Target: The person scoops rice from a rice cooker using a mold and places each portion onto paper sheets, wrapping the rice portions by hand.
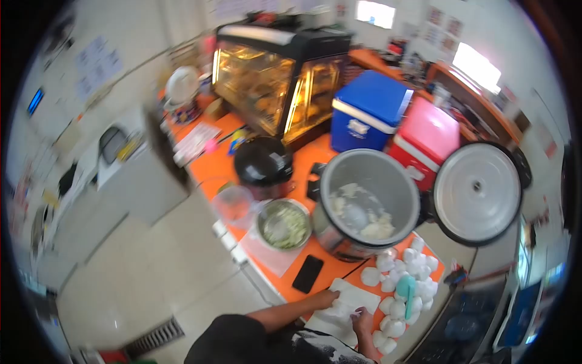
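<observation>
A white paper sheet [357, 295] lies on the orange table in front of me. My left hand [327, 299] is closed at its left edge, the fingers gripping the paper. Over the sheet's right part, my right hand [362, 320] has its fingers pinched together; what is between them is too small to make out. Many white wrapped bundles [395, 328] sit beside my right hand, with a teal rice paddle [407, 287] on top of them. Beyond the sheet stands a large open rice cooker [370, 159] with some rice left at the bottom. A black phone [308, 273] lies near my left hand.
Left of the cooker are a metal bowl [260, 227] of chopped greenish food, a plastic container [233, 205] and a smaller black cooker [263, 159]. The big cooker's lid [478, 193] stands raised at right. Behind are a lit food warmer [254, 79], a blue cooler [371, 100] and a red cooler [429, 130].
</observation>
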{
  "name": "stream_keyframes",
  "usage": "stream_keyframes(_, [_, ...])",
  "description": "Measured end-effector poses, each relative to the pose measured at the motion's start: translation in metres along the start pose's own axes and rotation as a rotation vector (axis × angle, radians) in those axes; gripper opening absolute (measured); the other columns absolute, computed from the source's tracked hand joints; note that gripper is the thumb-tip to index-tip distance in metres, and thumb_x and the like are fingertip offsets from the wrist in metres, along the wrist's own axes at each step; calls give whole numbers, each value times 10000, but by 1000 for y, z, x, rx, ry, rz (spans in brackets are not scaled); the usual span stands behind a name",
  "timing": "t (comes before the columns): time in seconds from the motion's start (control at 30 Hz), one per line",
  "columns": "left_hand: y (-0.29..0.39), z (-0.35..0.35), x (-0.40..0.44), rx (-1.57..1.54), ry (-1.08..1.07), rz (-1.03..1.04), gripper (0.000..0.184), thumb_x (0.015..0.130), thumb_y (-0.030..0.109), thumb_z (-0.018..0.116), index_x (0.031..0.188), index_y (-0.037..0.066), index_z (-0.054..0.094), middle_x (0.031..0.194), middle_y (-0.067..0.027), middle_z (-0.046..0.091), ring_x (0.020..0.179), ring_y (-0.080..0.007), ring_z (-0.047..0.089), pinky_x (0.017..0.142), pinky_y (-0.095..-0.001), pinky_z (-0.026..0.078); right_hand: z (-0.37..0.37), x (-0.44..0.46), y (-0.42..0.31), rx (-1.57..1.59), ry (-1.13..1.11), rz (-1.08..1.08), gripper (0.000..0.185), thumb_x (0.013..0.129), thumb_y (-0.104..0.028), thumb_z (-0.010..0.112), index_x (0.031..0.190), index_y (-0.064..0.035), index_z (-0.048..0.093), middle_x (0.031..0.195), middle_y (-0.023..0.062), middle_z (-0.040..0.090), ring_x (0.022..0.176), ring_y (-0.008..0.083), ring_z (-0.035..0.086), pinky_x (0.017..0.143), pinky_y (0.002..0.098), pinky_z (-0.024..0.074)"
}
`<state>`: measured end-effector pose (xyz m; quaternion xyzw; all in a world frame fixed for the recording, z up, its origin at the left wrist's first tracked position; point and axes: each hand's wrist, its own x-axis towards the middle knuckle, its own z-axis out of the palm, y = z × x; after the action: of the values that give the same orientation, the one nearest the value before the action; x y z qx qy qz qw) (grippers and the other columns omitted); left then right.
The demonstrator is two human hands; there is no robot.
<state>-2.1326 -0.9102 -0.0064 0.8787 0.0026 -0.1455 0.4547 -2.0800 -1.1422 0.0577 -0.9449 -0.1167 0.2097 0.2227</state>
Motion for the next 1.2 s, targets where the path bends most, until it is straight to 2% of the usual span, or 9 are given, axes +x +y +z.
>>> stream_keyframes(0.07, [16,-8,-4,-24,-72,-130,365,834,148,692,1152,19,565,958,-256,684,958,-436,665,797,-514,518,3,0,6,47,31,29,274,765,-140,798,992,-39,683,947,204,729,903,357,705,809,424,554])
stream_keyframes(0.4, [-6,-4,-12,-125,-54,120,513,832,134,701,1292,-29,544,860,-176,696,828,-355,685,756,-422,534,19,3,50,195,28,91,252,792,-105,773,1031,-80,698,924,169,740,858,313,732,782,416,565])
stream_keyframes(0.57, [1,4,-3,81,-31,-22,422,834,119,689,1223,0,575,848,-175,697,810,-377,675,730,-444,542,15,-2,17,-12,117,45,287,772,-151,787,1040,-92,702,1007,130,717,979,328,683,801,450,541])
stream_keyframes(0.6, [22,-6,-7,99,-36,-91,344,819,145,707,1128,18,624,862,-168,688,836,-377,669,814,-456,526,10,-5,8,-68,215,-42,310,757,-176,792,1046,-106,700,1046,115,688,1041,331,642,818,454,533])
stream_keyframes(0.7, [16,-8,-16,394,203,254,271,801,166,724,1041,54,669,909,-141,671,858,-361,664,906,-466,479,0,-3,3,-250,298,-216,340,735,-213,795,1046,-123,692,1101,91,638,1128,335,573,842,459,525])
stream_keyframes(0.83, [36,-16,-19,478,160,219,193,808,175,713,982,94,696,979,-119,652,904,-357,645,964,-481,429,12,6,12,-360,111,-253,232,785,-191,720,992,-103,665,1036,94,620,1075,334,583,833,467,531])
stream_keyframes(1.03, [17,3,-39,529,7,378,128,879,184,647,968,109,699,974,-91,647,820,-331,621,766,-442,509,47,-16,25,-125,255,-243,96,869,-141,577,895,-57,615,945,124,617,929,332,625,802,456,539])
stream_keyframes(1.1, [21,0,-48,505,245,599,164,914,224,628,972,89,701,949,-87,643,755,-312,620,665,-416,518,50,-29,39,-108,221,-237,170,873,-132,582,1006,-49,648,1018,132,644,999,341,632,836,454,540])
stream_keyframes(1.2, [12,10,-61,598,137,599,291,899,262,660,1095,51,706,958,-116,642,776,-307,626,680,-410,528,59,-54,48,100,334,-387,321,892,-128,551,1191,-42,628,1089,161,653,1046,353,636,858,460,541])
